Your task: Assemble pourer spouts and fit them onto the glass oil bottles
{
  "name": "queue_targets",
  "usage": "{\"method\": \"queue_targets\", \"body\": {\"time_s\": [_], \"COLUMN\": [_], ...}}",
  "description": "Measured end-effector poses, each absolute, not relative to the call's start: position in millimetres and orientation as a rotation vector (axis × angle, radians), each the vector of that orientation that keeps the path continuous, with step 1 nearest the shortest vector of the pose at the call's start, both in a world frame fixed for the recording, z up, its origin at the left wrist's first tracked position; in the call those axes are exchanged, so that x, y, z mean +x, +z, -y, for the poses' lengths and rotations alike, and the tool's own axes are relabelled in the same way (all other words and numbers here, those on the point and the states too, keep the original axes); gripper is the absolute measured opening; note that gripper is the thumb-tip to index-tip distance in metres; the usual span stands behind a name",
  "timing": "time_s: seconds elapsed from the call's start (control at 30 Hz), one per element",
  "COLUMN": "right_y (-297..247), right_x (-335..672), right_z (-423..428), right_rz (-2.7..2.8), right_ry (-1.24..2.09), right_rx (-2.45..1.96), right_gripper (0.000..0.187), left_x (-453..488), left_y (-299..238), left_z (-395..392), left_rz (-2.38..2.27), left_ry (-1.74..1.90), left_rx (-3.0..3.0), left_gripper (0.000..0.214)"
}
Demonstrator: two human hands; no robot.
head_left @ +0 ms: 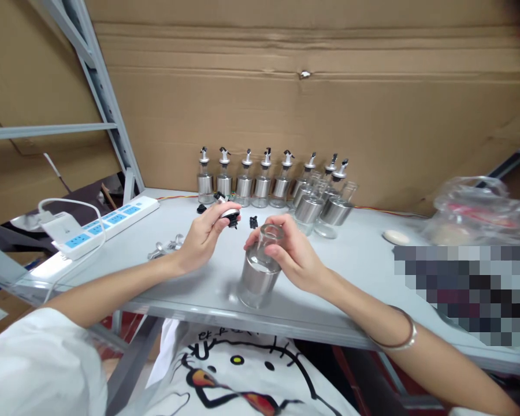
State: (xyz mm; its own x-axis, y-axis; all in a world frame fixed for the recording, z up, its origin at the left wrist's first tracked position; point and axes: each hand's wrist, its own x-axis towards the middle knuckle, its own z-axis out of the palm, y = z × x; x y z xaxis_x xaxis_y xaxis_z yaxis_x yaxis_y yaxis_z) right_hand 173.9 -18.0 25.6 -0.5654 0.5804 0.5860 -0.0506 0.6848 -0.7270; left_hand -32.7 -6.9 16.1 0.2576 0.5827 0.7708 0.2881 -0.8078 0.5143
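My left hand is closed around a pourer stopper with a silver cap and black ribbed plug, held above the table. My right hand grips the neck of an uncapped glass bottle with a steel sleeve, its base at the table's front edge and its body slightly tilted. A few small black parts lie between and behind my hands, with a black piece farther left. Silver spout parts rest on the table beside my left forearm.
Several bottles with pourers line the back by the cardboard wall; open bottles stand in front at right. A power strip with a white cable lies left. Farther right are a white oval object and plastic bags.
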Motion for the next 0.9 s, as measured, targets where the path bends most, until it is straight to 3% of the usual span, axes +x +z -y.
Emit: {"method": "queue_targets", "body": {"time_s": [0.1,0.33,0.57,0.73,0.9], "right_y": [25,25,21,19,23], "right_x": [174,177,176,175,177], "right_z": [18,20,18,17,17], "right_rz": [1.993,2.056,2.018,1.97,1.959], "right_ry": [0.906,0.831,0.678,0.684,0.664], "right_rx": [-0.38,-0.322,-0.279,-0.233,-0.177], "right_gripper": [0.035,0.072,0.062,0.056,0.055], "left_x": [-26,-7,0,1,4], "left_y": [26,52,51,43,37], "left_z": [11,4,3,1,2], "left_rz": [-0.744,-0.374,-0.154,-0.045,0.052], "left_ry": [1.596,1.635,1.557,1.423,1.04], "left_rx": [2.233,2.276,2.551,2.656,2.52], "left_gripper": [0.03,0.023,0.026,0.047,0.098]}}
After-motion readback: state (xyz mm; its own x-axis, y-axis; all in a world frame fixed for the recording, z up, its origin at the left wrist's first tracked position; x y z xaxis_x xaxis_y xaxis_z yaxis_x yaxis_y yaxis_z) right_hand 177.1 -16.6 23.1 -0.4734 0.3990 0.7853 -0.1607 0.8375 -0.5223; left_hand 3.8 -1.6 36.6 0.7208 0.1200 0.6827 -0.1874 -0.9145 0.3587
